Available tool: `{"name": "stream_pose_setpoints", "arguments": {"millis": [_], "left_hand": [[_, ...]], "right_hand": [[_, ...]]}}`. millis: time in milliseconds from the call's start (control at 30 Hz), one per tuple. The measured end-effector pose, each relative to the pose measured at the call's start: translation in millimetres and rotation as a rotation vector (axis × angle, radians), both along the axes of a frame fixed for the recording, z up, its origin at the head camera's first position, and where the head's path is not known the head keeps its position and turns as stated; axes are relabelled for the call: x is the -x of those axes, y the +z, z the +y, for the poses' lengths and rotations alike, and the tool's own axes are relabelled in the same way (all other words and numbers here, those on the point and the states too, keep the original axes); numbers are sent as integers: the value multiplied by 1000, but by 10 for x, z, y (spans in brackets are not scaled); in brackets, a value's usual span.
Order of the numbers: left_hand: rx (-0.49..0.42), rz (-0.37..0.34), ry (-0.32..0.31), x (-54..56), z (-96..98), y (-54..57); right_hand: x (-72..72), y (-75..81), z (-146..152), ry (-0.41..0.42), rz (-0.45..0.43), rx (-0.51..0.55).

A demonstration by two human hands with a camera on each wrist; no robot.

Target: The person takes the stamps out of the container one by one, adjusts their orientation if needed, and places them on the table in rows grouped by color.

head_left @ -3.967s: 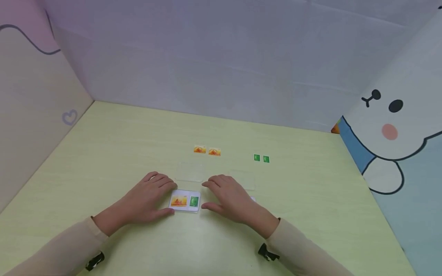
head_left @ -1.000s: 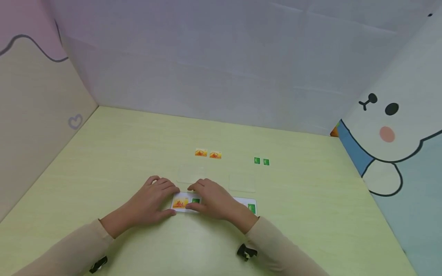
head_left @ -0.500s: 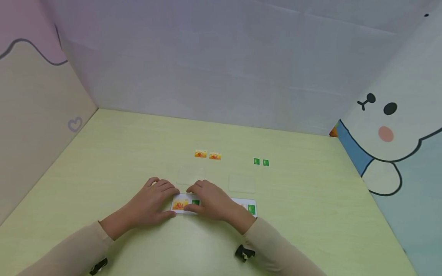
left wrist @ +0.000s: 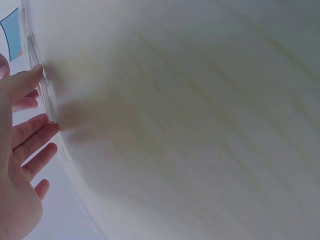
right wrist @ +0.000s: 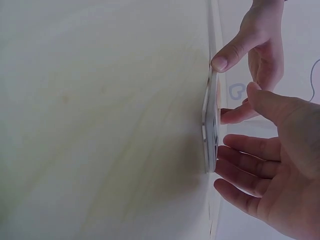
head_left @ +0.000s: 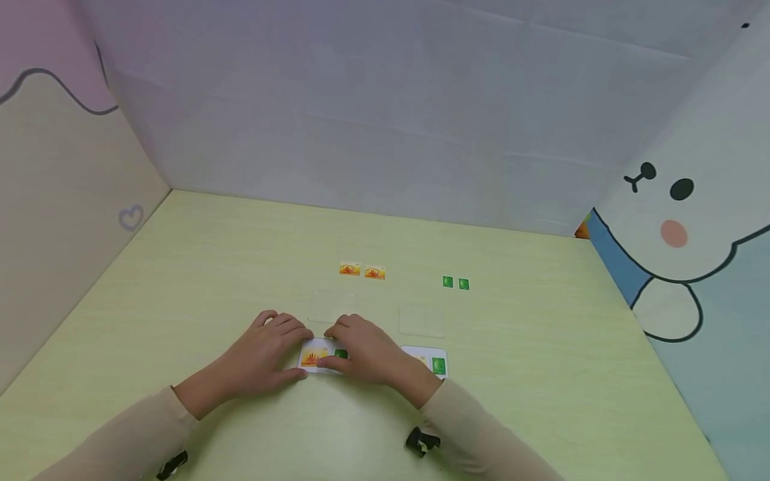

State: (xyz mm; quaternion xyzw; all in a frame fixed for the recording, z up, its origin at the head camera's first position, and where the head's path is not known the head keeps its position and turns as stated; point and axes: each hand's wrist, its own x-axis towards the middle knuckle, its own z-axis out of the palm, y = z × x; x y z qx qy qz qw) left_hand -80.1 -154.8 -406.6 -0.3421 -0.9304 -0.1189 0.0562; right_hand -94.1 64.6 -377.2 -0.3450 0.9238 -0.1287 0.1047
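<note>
A white card (head_left: 315,355) in thin clear plastic lies on the table, bearing an orange stamp-like picture and a green one. My left hand (head_left: 260,353) holds its left end, thumb at the near edge and fingers at the far edge. My right hand (head_left: 368,353) lies over its right part and hides some of it. In the right wrist view the right thumb (right wrist: 267,101) stands clear of the card, while the relaxed fingers (right wrist: 245,170) are at its far edge. A similar second card (head_left: 438,365) is partly covered by the right wrist.
Beyond the hands lie two clear rectangular plates (head_left: 421,321). Farther back are two orange stamp-like pieces (head_left: 375,272) and two green ones (head_left: 464,284). A pale wall (head_left: 361,113) stands at the table's back, with printed panels left and right.
Compared with four seconds ago, my right hand has moved left onto the card, uncovering more of the second card. Over the last half second both hands are nearly still.
</note>
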Motion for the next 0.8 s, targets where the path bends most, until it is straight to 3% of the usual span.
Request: {"name": "stream_pose_setpoints", "arguments": {"millis": [800], "left_hand": [[6, -14, 4, -5, 13, 31]], "right_hand": [[24, -31, -85, -15, 31, -22]]}}
